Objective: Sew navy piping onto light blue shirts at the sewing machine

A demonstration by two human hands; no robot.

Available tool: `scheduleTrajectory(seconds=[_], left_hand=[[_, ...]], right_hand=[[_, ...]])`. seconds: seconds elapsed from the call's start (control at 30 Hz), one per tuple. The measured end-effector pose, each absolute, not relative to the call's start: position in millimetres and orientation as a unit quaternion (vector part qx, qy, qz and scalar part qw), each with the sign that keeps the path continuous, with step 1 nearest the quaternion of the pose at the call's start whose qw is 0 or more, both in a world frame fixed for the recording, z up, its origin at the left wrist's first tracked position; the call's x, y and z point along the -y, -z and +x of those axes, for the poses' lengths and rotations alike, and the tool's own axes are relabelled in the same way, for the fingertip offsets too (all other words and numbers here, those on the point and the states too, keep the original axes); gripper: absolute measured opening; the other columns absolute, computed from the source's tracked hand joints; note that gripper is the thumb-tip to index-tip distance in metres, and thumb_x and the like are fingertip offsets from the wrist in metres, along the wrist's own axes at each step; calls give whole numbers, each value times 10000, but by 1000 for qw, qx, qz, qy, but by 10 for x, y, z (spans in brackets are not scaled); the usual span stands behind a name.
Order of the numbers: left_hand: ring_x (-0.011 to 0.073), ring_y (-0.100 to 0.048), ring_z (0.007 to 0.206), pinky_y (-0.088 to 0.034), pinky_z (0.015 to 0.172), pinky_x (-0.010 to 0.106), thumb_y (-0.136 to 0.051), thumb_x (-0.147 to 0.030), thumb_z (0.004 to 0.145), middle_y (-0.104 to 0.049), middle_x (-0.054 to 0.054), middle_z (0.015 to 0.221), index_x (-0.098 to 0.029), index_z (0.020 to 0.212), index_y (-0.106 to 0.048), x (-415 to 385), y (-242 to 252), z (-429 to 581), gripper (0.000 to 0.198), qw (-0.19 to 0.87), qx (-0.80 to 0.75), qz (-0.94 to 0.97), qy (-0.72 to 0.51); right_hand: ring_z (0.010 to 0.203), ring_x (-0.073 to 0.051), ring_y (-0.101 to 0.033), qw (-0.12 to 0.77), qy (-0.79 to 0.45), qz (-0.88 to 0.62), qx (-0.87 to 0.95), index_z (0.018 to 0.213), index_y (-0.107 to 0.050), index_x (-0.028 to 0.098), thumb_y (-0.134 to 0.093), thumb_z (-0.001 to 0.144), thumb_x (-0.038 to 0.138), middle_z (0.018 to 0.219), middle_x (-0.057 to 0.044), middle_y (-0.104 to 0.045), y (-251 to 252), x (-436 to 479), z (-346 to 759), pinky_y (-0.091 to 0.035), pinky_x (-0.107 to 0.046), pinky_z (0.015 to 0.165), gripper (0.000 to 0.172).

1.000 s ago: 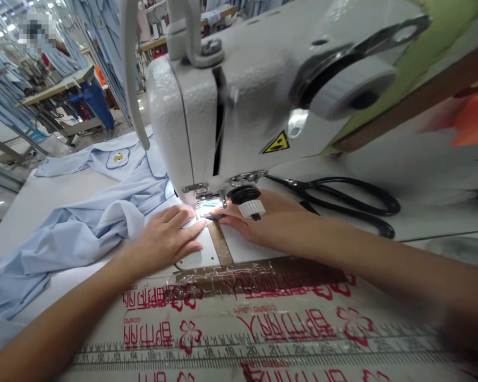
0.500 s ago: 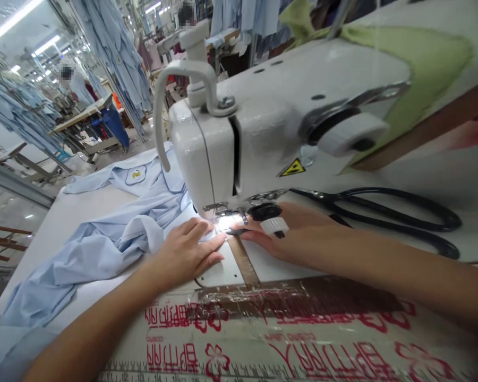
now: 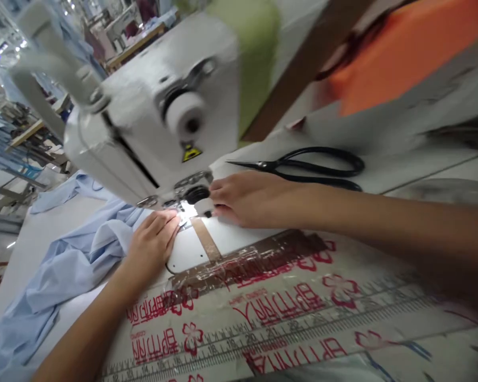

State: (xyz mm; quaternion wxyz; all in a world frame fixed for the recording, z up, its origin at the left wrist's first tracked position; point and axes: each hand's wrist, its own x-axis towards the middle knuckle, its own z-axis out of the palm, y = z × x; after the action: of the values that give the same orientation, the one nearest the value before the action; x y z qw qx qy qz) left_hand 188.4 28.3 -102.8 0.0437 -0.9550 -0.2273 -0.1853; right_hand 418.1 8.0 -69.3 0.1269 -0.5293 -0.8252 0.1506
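Observation:
My left hand (image 3: 153, 239) presses a light blue shirt (image 3: 79, 254) to the bed of a white sewing machine (image 3: 131, 116), fingers together and tips by the lit needle area. Most of the shirt lies crumpled to the left. My right hand (image 3: 247, 199) is closed just right of the machine's small white knob (image 3: 204, 207), fingers curled. Whatever it holds is hidden. Black-handled scissors (image 3: 302, 164) lie on the table just behind my right wrist, apart from it.
Clear plastic with red print and a ruler (image 3: 255, 339) cover the front table edge. Brown tape (image 3: 247, 260) crosses there. An orange piece (image 3: 406, 58) is at the upper right. Green cloth (image 3: 258, 58) wraps the machine arm. Blue garments hang behind.
The view has swung right, so the machine sits further left. My right hand has drawn back rightward from the needle; the small dark tool in it no longer shows. My left hand stays on the shirt.

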Motion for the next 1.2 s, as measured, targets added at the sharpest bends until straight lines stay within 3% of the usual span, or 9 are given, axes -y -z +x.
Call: scheduleTrajectory(seconds=[0.23,0.3,0.4,0.53,0.6,0.7,0.97,1.07,1.2], left_hand=[[191,-551,872,-474,829,347,-475,-199,881,-596,35,831,-174,932,-607,-415,1095,1921,145,-68,317,-919,223],[175,-533,781,-461,765,326,-474,-207,864,-568,28,740,-165,807,-579,-485,1086,1812,127,-96,374,-886,256],[130,-472,625,-427,617,256,-394,-232,883,-489,-4,632,-164,746,-495,-412,951,1479,183,-144,458,-823,305],[100,-429,566,-373,530,203,-345,-360,911,-465,-14,644,-165,784,-462,115,696,1103,261,-265,486,-758,346],[89,-416,570,-352,530,190,-431,-429,879,-469,-15,674,-162,820,-478,385,596,1004,277,-399,468,-693,376],[81,-416,590,-341,555,179,-559,-458,812,-472,-20,683,-159,837,-508,624,493,919,305,-519,453,-608,395],[104,-450,648,-346,576,194,-655,-460,722,-533,3,727,-142,815,-591,822,343,1039,337,-447,476,-637,409],[81,-387,607,-319,566,190,-638,-387,761,-425,-29,630,-136,630,-524,847,366,1114,305,-454,469,-635,413],[62,-334,550,-288,523,183,-645,-379,760,-349,-50,596,-140,610,-475,861,401,1166,330,-520,446,-587,432]], right_hand=[[838,-228,-578,46,-112,-474,872,976,-642,162,-558,819,317,933,-97,-646,736,-44,4232,-400,-344,703,236],[790,-239,-592,73,-106,-443,887,976,-639,179,-588,787,378,851,-85,-656,827,56,4164,-415,-348,677,280],[698,-173,-600,188,-131,-348,909,947,-627,197,-528,814,245,809,-40,-651,901,197,3989,-421,-283,608,173],[743,-149,-570,363,-149,-265,881,1062,-578,174,-535,837,308,991,-83,-587,794,287,3550,-422,-266,613,266],[759,-155,-544,382,-210,-272,858,1025,-576,154,-606,784,374,1012,-92,-564,669,288,3319,-421,-280,649,328],[623,-122,-462,334,-357,-282,826,756,-560,161,-590,777,385,698,-1,-516,505,283,3090,-372,-257,576,228],[547,-90,-353,350,-411,-316,780,656,-515,168,-572,770,366,579,49,-417,407,504,3043,-300,-250,541,235],[543,-91,-347,364,-411,-317,773,652,-505,168,-564,773,362,575,46,-411,411,556,3076,-290,-252,530,236],[528,-88,-334,373,-423,-322,761,654,-495,170,-548,780,350,573,44,-411,412,592,3109,-286,-254,519,226]])
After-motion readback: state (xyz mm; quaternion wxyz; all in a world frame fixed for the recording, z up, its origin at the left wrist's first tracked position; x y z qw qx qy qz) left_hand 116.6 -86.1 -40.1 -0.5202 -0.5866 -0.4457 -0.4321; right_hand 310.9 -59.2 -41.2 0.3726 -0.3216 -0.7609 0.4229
